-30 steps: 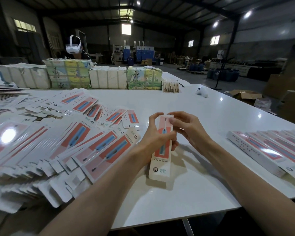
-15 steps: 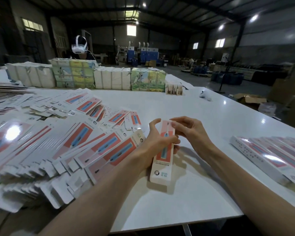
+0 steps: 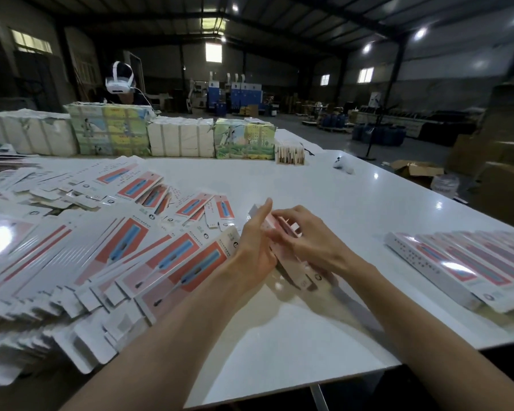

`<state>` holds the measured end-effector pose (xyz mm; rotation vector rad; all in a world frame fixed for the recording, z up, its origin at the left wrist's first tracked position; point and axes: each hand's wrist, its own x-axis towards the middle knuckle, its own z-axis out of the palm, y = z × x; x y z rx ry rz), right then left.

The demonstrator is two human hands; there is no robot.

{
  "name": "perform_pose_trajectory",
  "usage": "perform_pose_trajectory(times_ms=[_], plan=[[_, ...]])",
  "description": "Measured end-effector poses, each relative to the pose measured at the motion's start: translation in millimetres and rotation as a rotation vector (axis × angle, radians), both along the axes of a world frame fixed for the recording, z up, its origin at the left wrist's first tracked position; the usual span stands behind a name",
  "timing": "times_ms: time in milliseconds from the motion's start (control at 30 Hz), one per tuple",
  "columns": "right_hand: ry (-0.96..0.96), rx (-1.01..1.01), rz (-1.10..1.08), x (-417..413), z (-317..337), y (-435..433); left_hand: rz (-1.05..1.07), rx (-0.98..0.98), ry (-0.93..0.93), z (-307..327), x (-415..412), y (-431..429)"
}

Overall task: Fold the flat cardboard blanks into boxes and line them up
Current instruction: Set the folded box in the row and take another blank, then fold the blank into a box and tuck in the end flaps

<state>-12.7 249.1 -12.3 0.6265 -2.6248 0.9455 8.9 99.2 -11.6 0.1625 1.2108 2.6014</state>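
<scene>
The box (image 3: 304,280) is at the middle of the table (image 3: 279,345), held just above it between both hands. Half a second ago it pointed straight at the person with its red face up. Now it slants, its near end with the round logo swung right and its far end raised under the fingers. The left hand (image 3: 254,250) holds it from the left side with the thumb lifted clear and pointing up. Its fingers seem curled round the underside (blur hides the exact hold). Earlier that thumb lay closer to the box's face. The right hand (image 3: 312,243) has come forward over the far end. Its fingers (image 3: 288,216) are bent down and pinch the white end flaps, which now stand open where the end looked closed before. The fanned pile of flat blanks (image 3: 161,262) lies to the left as it did, its nearest corner just beside the left wrist. The row of finished boxes (image 3: 457,268) is unchanged at the right edge, well apart from the hands. Wrapped bundles (image 3: 181,140) line the far edge, and behind them is another person in a white headset (image 3: 119,83).
</scene>
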Motion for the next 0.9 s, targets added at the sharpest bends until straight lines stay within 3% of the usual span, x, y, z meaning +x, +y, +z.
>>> perform_pose_trajectory(times_ms=[167,233,333,433,533,667,900], plan=[[0.021,0.078,-0.044,17,16,3,-0.129,-0.017,0.042,4,1,-2],[0.072,0.104,-0.061,25,18,14,-0.125,-0.224,0.129,2,4,3],[0.112,0.172,-0.199,36,24,44,-0.001,-0.694,0.324,-8,6,8],[0.065,0.262,-0.367,48,23,85,0.021,-0.901,0.501,-17,5,6],[-0.026,0.373,-0.48,64,13,121,0.005,-1.012,0.596,-22,7,7],[-0.006,0.694,-0.623,74,-3,151,0.001,-1.054,0.598,-25,10,8],[-0.007,0.81,-0.708,81,-3,175,-0.015,-1.058,0.615,-23,9,7]])
